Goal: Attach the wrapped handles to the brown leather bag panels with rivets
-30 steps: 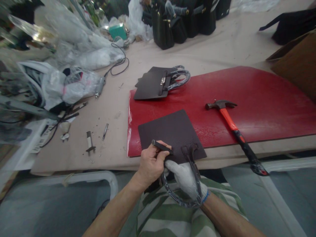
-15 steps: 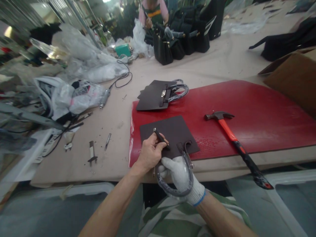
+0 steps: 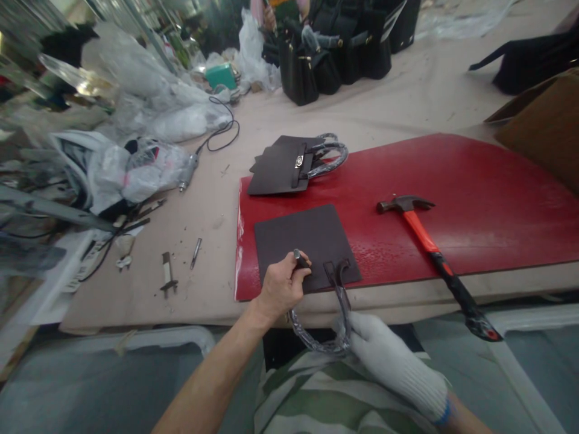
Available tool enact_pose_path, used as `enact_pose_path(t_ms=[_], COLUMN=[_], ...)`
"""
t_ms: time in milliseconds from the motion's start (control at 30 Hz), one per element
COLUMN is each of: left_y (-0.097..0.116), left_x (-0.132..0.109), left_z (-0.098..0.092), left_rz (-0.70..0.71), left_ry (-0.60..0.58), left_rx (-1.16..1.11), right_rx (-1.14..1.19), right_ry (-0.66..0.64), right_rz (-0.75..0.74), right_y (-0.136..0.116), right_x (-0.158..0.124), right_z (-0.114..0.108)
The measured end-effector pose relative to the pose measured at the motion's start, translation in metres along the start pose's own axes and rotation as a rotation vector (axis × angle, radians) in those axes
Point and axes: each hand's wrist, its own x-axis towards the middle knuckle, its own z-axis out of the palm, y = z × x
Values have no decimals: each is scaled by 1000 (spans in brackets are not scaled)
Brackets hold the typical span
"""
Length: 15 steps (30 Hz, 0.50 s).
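My bare left hand (image 3: 284, 283) is closed around a short dark punch (image 3: 298, 258) with a metal cap. It holds the tool nearly upright on a dark brown leather panel (image 3: 294, 232), and its lower end is hidden by the fingers. A handle (image 3: 316, 345) wrapped in clear plastic hangs from the panel over the table's front edge. Beside the handle's right side is my right hand (image 3: 393, 361) in a white knitted glove, with its fingers extended and nothing visible in them. A claw hammer (image 3: 423, 232) with a red and black grip lies to the right.
Under the panel lies a red board (image 3: 474, 199). Behind it are stacked brown panels (image 3: 283, 169) with wrapped handles. Small metal tools (image 3: 196, 253) lie left. Black bags (image 3: 296, 72) stand at the back near another person, and a cardboard box (image 3: 543, 120) sits right.
My right hand has let go of the wrapped handle and moved right and down. The punch in my left hand has gone from slanted to more upright. The view has tilted slightly downward.
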Motion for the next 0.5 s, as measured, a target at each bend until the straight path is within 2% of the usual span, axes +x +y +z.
enact_pose_path(t_ms=[67,133,167,233,300,333,400,500], left_y=[1,2,2,3,4,4,5,5], left_x=[0,0,1,1,1,0,0,-1], left_z=[0,0,0,1,1,1,1,3], left_rz=[72,120,132,139,127,114,88,63], left_ry=[12,14,12,3,-3,-8,-18,-28], left_rx=[64,112,127,138,136,134,133,128], right_rx=[-275,-403,-420,-447,-590,-713,-978,-1138], right_ry=[8,84,163,408,672,764,803,696], right_rz=[1,8,15,37,61,66,73,183], right_y=[-4,-8,-9,-12,-15,-17,-19,-18], right_x=[-15,-26,-29,-31,-27,-24,-14,1], right_z=[-27,-54,-66,-88,-105,-112,-122,-135])
